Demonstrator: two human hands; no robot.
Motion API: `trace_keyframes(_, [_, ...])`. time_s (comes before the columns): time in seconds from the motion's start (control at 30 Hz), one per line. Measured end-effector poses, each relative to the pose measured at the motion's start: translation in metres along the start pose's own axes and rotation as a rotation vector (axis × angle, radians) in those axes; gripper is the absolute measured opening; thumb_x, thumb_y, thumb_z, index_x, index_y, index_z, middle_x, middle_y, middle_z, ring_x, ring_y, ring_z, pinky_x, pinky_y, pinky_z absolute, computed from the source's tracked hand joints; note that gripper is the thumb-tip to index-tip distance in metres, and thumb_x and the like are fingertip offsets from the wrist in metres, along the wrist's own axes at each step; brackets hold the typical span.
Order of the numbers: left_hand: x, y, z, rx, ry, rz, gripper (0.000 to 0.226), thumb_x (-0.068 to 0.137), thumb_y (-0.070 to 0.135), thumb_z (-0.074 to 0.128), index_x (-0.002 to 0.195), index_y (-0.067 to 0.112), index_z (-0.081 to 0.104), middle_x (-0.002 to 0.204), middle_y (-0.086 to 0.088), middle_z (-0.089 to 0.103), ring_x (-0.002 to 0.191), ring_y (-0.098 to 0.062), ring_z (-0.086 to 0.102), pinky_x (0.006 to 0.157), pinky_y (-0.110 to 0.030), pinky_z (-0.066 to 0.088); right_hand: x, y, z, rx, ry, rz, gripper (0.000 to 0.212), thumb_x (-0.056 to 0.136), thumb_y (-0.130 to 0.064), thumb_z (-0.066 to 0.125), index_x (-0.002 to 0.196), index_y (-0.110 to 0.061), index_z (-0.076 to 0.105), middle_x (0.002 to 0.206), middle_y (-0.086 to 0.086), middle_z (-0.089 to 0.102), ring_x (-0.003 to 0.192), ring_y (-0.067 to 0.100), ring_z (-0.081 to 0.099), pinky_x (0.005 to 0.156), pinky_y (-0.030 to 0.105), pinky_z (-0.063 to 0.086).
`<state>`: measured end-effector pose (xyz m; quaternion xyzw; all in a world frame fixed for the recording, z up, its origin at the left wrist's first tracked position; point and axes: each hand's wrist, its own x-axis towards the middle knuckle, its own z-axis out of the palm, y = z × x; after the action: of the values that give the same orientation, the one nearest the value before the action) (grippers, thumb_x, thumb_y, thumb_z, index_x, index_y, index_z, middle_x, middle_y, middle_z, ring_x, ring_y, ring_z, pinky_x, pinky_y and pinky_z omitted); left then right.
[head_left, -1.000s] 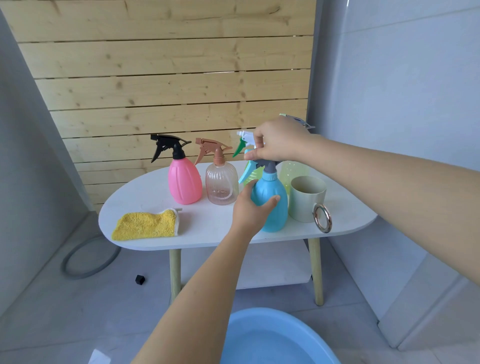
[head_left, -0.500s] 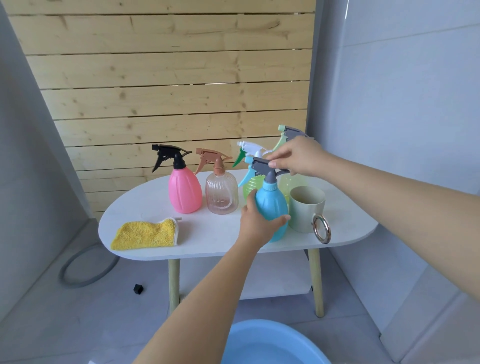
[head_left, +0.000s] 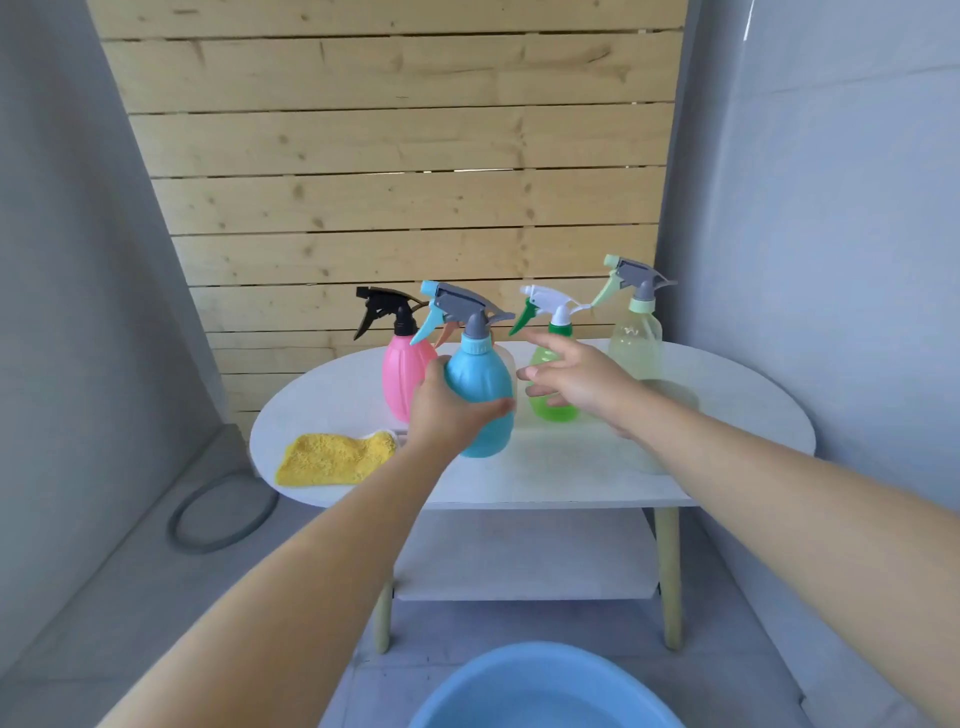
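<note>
My left hand (head_left: 451, 408) grips the body of a blue spray bottle (head_left: 480, 384) with a grey trigger head, held upright and lifted in front of the white oval table (head_left: 727, 431). My right hand (head_left: 576, 376) hovers just right of the bottle with its fingers spread and holds nothing. Behind it stand a green spray bottle (head_left: 551, 358) and a pale yellow-green spray bottle (head_left: 636, 332). A pink spray bottle (head_left: 402, 364) with a black head stands behind my left hand. The clear bottle is mostly hidden by the blue one.
A yellow cloth (head_left: 332, 457) lies on the table's left front. A blue basin (head_left: 540, 691) sits on the floor below me. A grey hose ring (head_left: 223, 512) lies on the floor at left. A pale cup (head_left: 670, 405) is blurred behind my right forearm. Wooden slats back the table.
My right hand let go of the blue bottle's trigger head and opened. My left hand lifted the blue bottle up and to the left. The view shifted.
</note>
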<state>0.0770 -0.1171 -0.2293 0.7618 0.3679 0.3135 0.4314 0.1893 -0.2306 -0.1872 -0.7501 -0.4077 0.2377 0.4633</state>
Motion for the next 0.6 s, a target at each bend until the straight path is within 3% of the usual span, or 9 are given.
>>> trace_keyframes(0.07, [0.010,-0.007,-0.029,0.017,0.040,-0.006,0.076,0.065,0.030,0.085,0.128,0.020,0.042,0.112,0.001,0.054,0.102,-0.020,0.054,0.080,-0.034,0.047,0.006,-0.004,0.028,-0.026,-0.066,-0.005,0.040,0.094,-0.016,0.054,0.130,-0.030,0.053,0.118,0.002,0.065,0.108,0.015,0.061,0.093,0.021,0.045])
trace_keyframes(0.13, [0.021,-0.017,-0.055,0.032,0.078,-0.033,0.077,0.065,0.032,0.084,0.127,0.020,0.041,0.113,0.000,0.054,0.102,-0.020,0.054,0.079,-0.034,0.047,0.013,-0.012,0.057,-0.021,-0.151,-0.015,0.041,0.095,-0.010,0.051,0.133,-0.024,0.051,0.120,0.000,0.062,0.105,0.009,0.057,0.080,0.005,0.041])
trace_keyframes(0.17, [0.026,-0.023,-0.065,0.032,0.096,-0.049,0.076,0.065,0.032,0.084,0.127,0.020,0.041,0.113,0.001,0.055,0.101,-0.020,0.054,0.078,-0.034,0.047,0.017,-0.015,0.069,-0.016,-0.189,-0.016,0.043,0.095,-0.006,0.049,0.136,-0.019,0.048,0.124,0.003,0.060,0.105,0.010,0.056,0.077,0.004,0.041])
trace_keyframes(0.3, [0.045,-0.050,-0.092,-0.001,0.176,-0.092,0.075,0.067,0.030,0.084,0.127,0.018,0.041,0.109,0.001,0.054,0.097,-0.020,0.053,0.077,-0.034,0.046,0.042,-0.021,0.108,-0.023,-0.257,-0.029,0.047,0.098,-0.005,0.045,0.142,-0.020,0.040,0.135,0.007,0.053,0.125,0.017,0.049,0.083,0.010,0.039])
trace_keyframes(0.43, [0.069,-0.073,-0.106,-0.006,0.236,-0.132,0.079,0.064,0.029,0.086,0.128,0.020,0.041,0.115,-0.003,0.053,0.103,-0.024,0.055,0.086,-0.042,0.050,0.069,-0.015,0.128,-0.081,-0.260,-0.057,0.049,0.097,-0.013,0.049,0.141,-0.030,0.040,0.143,0.002,0.044,0.128,0.013,0.042,0.093,0.016,0.032])
trace_keyframes(0.6, [0.096,-0.097,-0.110,-0.013,0.239,-0.186,0.082,0.064,0.030,0.085,0.131,0.023,0.040,0.124,-0.007,0.045,0.100,-0.023,0.050,0.092,-0.045,0.049,0.097,-0.004,0.140,-0.166,-0.028,-0.116,0.049,0.089,-0.017,0.058,0.136,-0.030,0.047,0.139,0.004,0.048,0.121,0.019,0.049,0.095,0.028,0.043])
